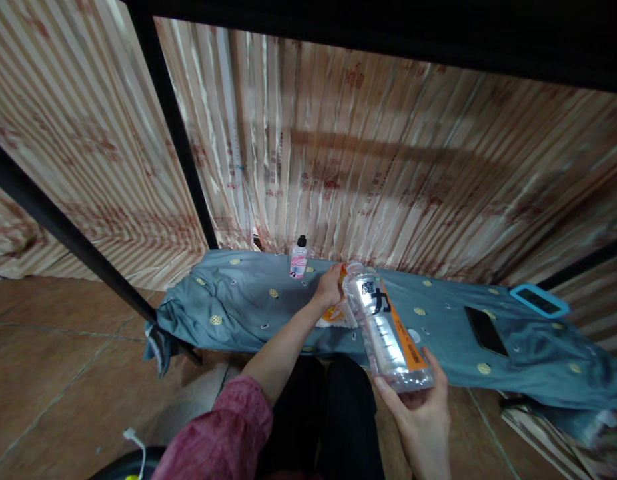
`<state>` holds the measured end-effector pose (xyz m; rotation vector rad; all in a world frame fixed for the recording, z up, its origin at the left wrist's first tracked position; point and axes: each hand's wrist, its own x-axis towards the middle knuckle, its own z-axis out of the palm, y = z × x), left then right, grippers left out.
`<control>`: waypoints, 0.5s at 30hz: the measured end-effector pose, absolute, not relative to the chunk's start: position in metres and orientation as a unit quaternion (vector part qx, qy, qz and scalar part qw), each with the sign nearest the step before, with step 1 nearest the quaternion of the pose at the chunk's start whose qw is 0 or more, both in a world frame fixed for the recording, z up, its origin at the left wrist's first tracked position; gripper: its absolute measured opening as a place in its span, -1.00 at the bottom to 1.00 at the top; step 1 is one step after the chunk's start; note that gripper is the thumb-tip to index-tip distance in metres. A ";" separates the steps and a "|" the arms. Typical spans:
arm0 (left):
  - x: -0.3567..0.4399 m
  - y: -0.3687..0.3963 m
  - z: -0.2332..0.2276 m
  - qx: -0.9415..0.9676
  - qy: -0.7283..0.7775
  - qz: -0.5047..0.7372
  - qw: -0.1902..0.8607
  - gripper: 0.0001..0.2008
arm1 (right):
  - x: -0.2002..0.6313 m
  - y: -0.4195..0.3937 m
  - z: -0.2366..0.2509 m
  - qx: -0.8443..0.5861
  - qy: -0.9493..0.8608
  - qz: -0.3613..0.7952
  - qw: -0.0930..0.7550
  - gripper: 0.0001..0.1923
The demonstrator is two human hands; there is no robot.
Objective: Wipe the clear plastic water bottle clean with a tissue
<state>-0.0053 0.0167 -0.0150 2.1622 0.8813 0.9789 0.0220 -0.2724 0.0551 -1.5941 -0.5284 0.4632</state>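
I had the fingers of the right hand (pixel 424 417) gripping the bottle (pixel 385 330) by its base. Its neck slanted towards the left hand (pixel 330 287), whose hold I couldn't make out. Beyond, a smaller bottle (pixel 299 260) stood on the cloth (pixel 245 297).

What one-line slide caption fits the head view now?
Right hand holding a tilted bottle near its base, left hand by its neck, above a cloth bearing a phone.

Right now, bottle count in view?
2: the large clear bottle in the right hand, and the small black-capped bottle standing on the cloth. Others may be hidden.
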 end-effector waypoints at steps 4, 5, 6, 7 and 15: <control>-0.005 0.017 -0.014 0.817 0.339 0.357 0.300 -0.46 | 0.022 -0.272 0.055 -0.694 -0.231 0.202 0.652 0.41; -0.005 0.017 -0.014 0.817 0.339 0.356 0.301 -0.45 | 0.022 -0.271 0.054 -0.694 -0.232 0.200 0.652 0.40; -0.005 0.017 -0.014 0.817 0.339 0.355 0.302 -0.44 | 0.022 -0.271 0.054 -0.693 -0.233 0.199 0.652 0.40; -0.005 0.017 -0.014 0.817 0.340 0.354 0.302 -0.44 | 0.023 -0.271 0.053 -0.693 -0.235 0.199 0.652 0.39; -0.002 0.018 -0.019 0.803 0.341 0.369 0.320 -0.41 | 0.022 -0.272 0.054 -0.696 -0.237 0.201 0.647 0.38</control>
